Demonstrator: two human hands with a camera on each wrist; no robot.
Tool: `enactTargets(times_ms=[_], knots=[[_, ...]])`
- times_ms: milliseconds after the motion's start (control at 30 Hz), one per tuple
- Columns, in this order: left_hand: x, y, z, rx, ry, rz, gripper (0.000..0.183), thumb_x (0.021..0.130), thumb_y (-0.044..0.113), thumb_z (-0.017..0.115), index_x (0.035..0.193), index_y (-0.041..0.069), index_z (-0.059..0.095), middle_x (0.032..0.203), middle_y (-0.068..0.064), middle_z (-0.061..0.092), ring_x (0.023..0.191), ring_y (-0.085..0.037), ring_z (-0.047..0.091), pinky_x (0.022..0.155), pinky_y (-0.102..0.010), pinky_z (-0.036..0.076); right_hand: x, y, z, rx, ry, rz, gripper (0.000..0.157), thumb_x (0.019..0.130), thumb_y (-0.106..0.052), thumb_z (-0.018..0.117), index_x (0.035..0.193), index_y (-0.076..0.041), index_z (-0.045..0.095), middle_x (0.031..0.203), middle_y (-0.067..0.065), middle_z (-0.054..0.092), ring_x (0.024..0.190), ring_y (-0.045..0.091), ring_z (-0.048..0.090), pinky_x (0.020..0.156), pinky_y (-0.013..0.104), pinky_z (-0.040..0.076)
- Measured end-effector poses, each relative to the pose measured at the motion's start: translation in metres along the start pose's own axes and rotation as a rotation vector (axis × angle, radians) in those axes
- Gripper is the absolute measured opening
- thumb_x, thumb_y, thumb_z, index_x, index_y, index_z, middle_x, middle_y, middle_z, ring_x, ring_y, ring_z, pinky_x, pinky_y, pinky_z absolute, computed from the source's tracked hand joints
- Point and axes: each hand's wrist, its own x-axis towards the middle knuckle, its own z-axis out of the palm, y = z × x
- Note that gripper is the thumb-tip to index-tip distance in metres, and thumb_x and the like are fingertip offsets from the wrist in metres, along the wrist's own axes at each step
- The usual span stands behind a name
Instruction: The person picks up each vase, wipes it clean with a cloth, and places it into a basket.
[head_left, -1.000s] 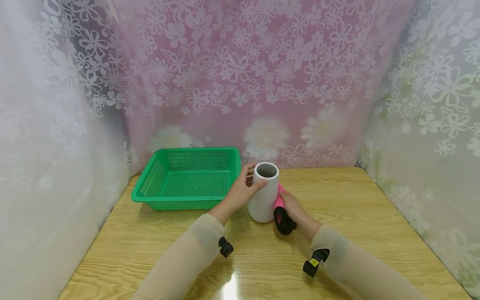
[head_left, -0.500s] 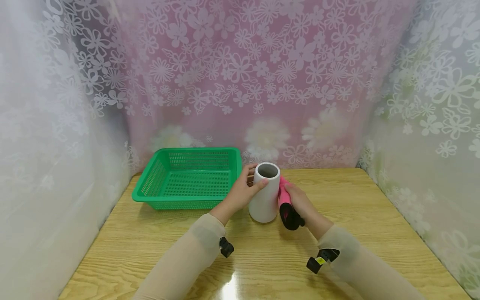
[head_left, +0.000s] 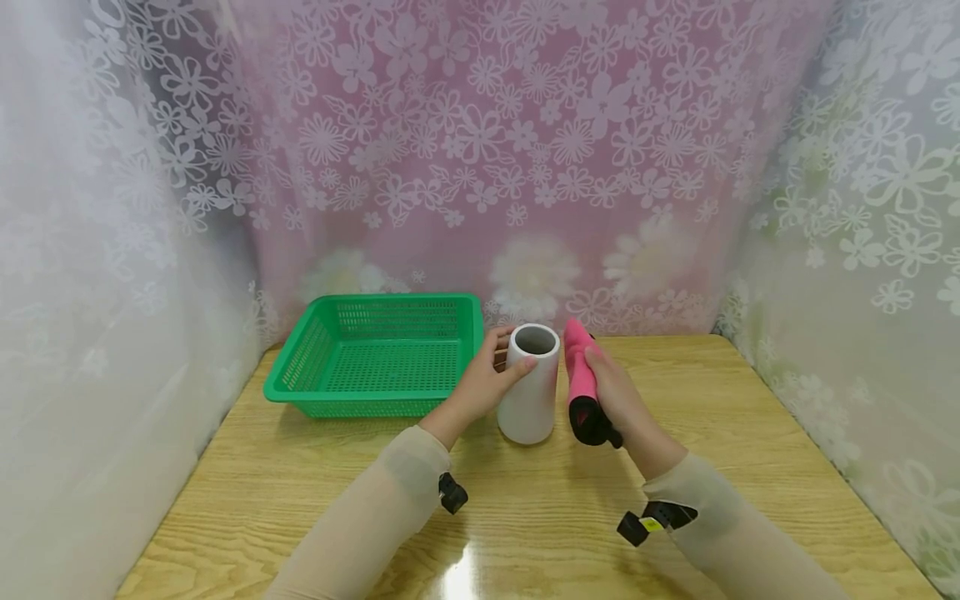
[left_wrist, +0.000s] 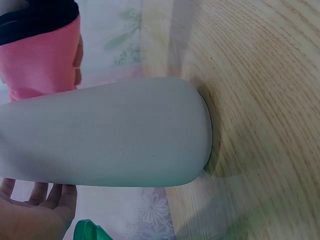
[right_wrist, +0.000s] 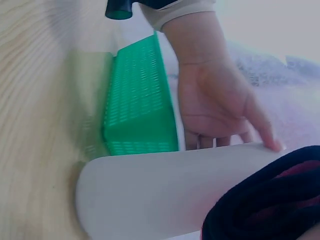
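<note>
A tall white vase (head_left: 528,400) with an open round mouth stands upright on the wooden table. My left hand (head_left: 480,382) holds it from the left near the top, thumb across the front and fingers round the far side. In my right hand (head_left: 617,392) is a pink cloth piece with a black cuff (head_left: 581,371), gripped just right of the vase with a narrow gap between them. The left wrist view shows the vase (left_wrist: 110,135) with the pink cloth (left_wrist: 42,67) beyond it. Most of the right fingers are hidden behind the cloth.
Left of the vase sits a green plastic basket (head_left: 375,408) with perforated walls, close to my left hand. The wooden table (head_left: 315,508) ends at a pink flowered curtain (head_left: 480,167) behind, with pale curtains on both sides.
My right hand has pulled the pink cloth away from the vase's side, to the right and up, and turned it more upright. The left hand and vase have stayed in place.
</note>
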Motion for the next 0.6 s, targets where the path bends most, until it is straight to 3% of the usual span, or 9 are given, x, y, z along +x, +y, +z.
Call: enactTargets(times_ms=[167, 400, 600], knots=[[-0.001, 0.006, -0.001, -0.012, -0.015, -0.007, 0.065, 0.100, 0.028, 0.064, 0.154, 0.020, 0.030, 0.148, -0.016, 0.043, 0.136, -0.035, 0.045, 0.109, -0.054, 0.040, -0.006, -0.009, 0.000, 0.022, 0.023, -0.070, 0.063, 0.109, -0.045, 0.029, 0.162, -0.014, 0.015, 0.161, 0.019, 0.025, 0.144, 0.032, 0.026, 0.121, 0.046, 0.015], [-0.013, 0.032, -0.004, 0.000, -0.032, -0.013, 0.062, 0.101, 0.023, 0.063, 0.153, 0.009, 0.031, 0.147, -0.022, 0.043, 0.134, -0.039, 0.045, 0.108, -0.053, 0.040, -0.010, -0.015, 0.000, 0.027, 0.069, -0.126, 0.062, 0.108, -0.048, 0.032, 0.163, -0.023, 0.016, 0.164, 0.012, 0.020, 0.146, 0.028, 0.022, 0.121, 0.046, 0.014], [-0.005, 0.015, -0.001, -0.005, -0.015, -0.015, 0.065, 0.100, 0.027, 0.065, 0.154, 0.016, 0.031, 0.148, -0.018, 0.044, 0.136, -0.036, 0.045, 0.109, -0.053, 0.040, -0.015, -0.023, 0.003, 0.079, 0.081, -0.172, 0.061, 0.108, -0.047, 0.032, 0.163, -0.024, 0.016, 0.164, 0.011, 0.021, 0.145, 0.026, 0.024, 0.120, 0.044, 0.015]])
